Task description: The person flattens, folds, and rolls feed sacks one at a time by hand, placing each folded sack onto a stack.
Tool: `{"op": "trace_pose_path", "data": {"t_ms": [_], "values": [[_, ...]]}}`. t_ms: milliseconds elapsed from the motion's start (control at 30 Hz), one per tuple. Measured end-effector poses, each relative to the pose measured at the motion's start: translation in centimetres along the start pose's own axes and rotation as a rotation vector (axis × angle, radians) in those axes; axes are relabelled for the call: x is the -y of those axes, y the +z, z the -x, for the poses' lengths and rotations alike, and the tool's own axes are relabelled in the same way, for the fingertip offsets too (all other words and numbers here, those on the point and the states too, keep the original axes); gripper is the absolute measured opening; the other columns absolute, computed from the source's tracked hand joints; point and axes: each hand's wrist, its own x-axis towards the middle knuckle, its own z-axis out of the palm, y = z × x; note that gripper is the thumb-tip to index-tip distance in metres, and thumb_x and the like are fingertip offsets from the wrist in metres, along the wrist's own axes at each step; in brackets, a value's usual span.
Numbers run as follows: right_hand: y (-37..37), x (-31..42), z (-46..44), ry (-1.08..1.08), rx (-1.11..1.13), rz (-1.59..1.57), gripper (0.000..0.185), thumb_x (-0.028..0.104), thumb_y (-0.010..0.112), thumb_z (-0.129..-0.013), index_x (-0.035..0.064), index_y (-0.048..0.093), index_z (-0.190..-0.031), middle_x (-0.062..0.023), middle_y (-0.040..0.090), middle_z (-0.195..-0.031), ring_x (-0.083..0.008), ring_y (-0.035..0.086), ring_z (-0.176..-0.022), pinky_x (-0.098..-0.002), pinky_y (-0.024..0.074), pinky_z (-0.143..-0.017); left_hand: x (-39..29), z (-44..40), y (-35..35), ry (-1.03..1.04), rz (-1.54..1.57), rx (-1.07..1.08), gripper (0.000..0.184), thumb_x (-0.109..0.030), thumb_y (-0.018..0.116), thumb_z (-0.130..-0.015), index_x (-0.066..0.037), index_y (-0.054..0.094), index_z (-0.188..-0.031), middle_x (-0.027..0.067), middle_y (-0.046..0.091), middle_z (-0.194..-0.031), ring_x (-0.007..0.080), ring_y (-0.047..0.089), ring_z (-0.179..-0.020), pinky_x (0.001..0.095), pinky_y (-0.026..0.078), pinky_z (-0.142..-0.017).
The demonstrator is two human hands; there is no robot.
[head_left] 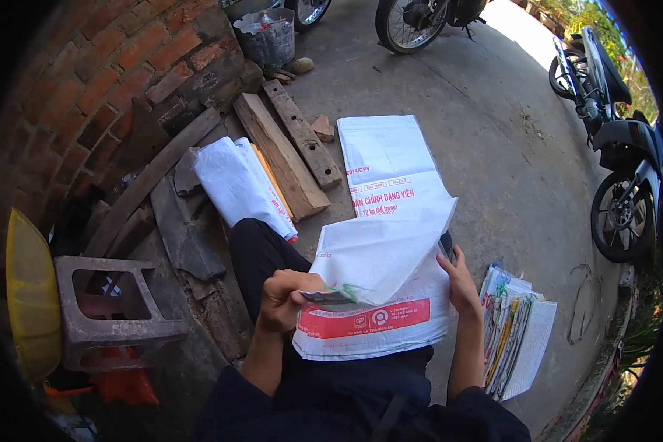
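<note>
A white woven sack [390,258] with red print lies across my lap, its upper part folded over toward me. My left hand [283,298] is closed on the near left corner of the fold, where green marks show. My right hand [461,283] grips the sack's right edge, with the thumb on the upper side and some fingers hidden. Just beyond my knees, another flat white sack [383,151] with red lettering lies on the ground, partly covered by the raised fold.
Folded white sacks [239,180] rest at left beside wooden beams [280,155]. A bundle of folded sacks [519,331] stands at right. A plastic stool [118,306] is at far left near a brick wall [118,74]. Motorbikes [633,155] stand at right and behind.
</note>
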Motion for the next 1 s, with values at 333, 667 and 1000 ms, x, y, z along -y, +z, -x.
{"op": "trace_pose_path", "data": {"t_ms": [333,667,1000], "values": [[3.0,-1.1,-1.5,0.008,0.392,-0.29,0.073,0.005,0.062,-0.08,-0.0052,0.028,-0.144,-0.0099,0.067,-0.1,-0.0128,0.066,-0.077,-0.0234,0.0533,-0.07,-6.8,7.4,-12.1,-0.198,-0.215,-1.488,0.07,-0.053,0.035,-0.099,0.003,0.038,-0.14,0.0206,0.049,-0.135,0.0333,0.053,-0.12,0.0423,0.043,-0.101],[2.6,5.3,6.0,-0.133,1.063,0.562,0.058,0.014,0.069,-0.085,-0.004,0.042,-0.133,-0.0106,0.07,-0.082,-0.0152,0.066,-0.072,-0.0274,0.0511,-0.068,-7.5,5.6,-13.3,-0.145,-2.264,-0.986,0.057,-0.019,0.063,-0.09,-0.002,0.041,-0.14,0.0183,0.047,-0.139,0.0375,0.043,-0.13,0.048,0.031,-0.109],[7.9,2.3,6.9,-0.256,1.139,0.533,0.069,0.014,0.065,-0.086,-0.0055,0.027,-0.142,-0.0194,0.069,-0.094,-0.0241,0.069,-0.084,-0.0331,0.0532,-0.076,2.6,-14.8,-0.6,0.262,-1.428,0.393,0.047,-0.038,0.059,-0.092,0.0,0.059,-0.12,0.0195,0.063,-0.118,0.0352,0.054,-0.12,0.0433,0.041,-0.101]]}}
